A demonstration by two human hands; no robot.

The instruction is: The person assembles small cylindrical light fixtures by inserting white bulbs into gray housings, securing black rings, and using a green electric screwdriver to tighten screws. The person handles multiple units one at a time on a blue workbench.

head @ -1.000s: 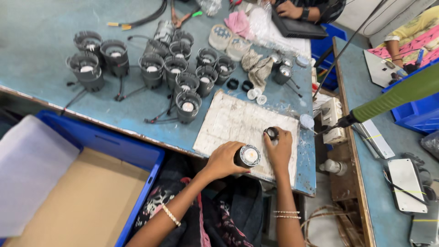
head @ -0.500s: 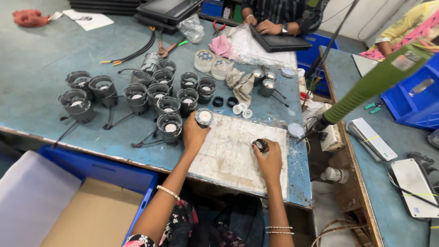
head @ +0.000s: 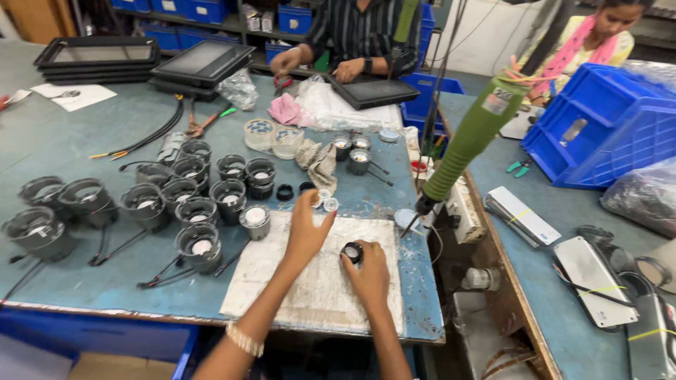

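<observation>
Left hand lets go, reaches for the small clear parts.

The left hand (head: 305,232), open and empty now, has left the round lamp housing (head: 255,220) at the mat's far left corner and stretches toward the clear lenses (head: 326,203) (just beyond its fingertips). The right hand (head: 366,271) still pinches a small black ring (head: 352,252) on the white mat (head: 317,281).

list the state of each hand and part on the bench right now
left hand: open, empty, reaching toward the small clear caps
right hand: closed on a small black round part, on the white mat
round lamp housings: upright, grouped left of the mat
green power screwdriver: hanging, untouched
</observation>
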